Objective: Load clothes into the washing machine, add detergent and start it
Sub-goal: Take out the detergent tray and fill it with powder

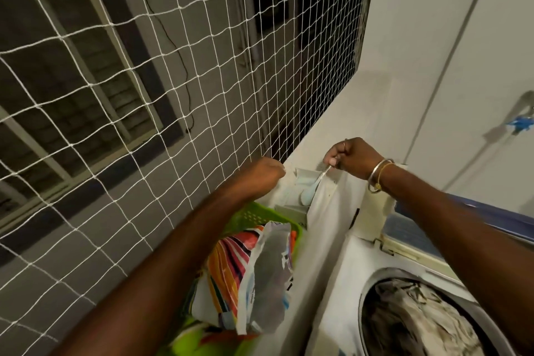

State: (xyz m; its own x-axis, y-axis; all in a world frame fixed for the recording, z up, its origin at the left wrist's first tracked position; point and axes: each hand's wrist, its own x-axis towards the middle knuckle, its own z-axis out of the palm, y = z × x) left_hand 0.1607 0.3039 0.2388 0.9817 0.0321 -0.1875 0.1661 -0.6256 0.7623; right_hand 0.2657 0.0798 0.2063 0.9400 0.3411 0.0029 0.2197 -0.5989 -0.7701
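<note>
Head view.

A: Both your arms reach forward past the washing machine (pixel 341 283); your left hand (pixel 267 175) is held beyond its far left corner, knuckles up, fingers curled tight into the palm; I cannot tell whether they have hold of anything, since the fingertips are hidden under the hand.

B: Your right hand (pixel 354 157) hangs a little higher over that same corner, wrist bent down, two bangles (pixel 378 176) on it; thumb and forefinger pinch the thin handle of a spoon (pixel 310 192), the other fingers folded in.

A: The spoon is pale and slim; it slants down and to the left from your fingers, its bowl looking pale blue; its handle end is in the pinch, its bowl well below your fingertips.

B: That bowl sits inside the open mouth of a pale packet (pixel 289 192), which stands just past the machine's far left corner; your left fist is at the packet's left edge.

A: In the machine's round drum, grey and white clothes (pixel 410 324) lie heaped; left of the machine a green basket (pixel 254 212) holds a striped bag (pixel 265 277); further left hangs a white net (pixel 144 95).
</note>
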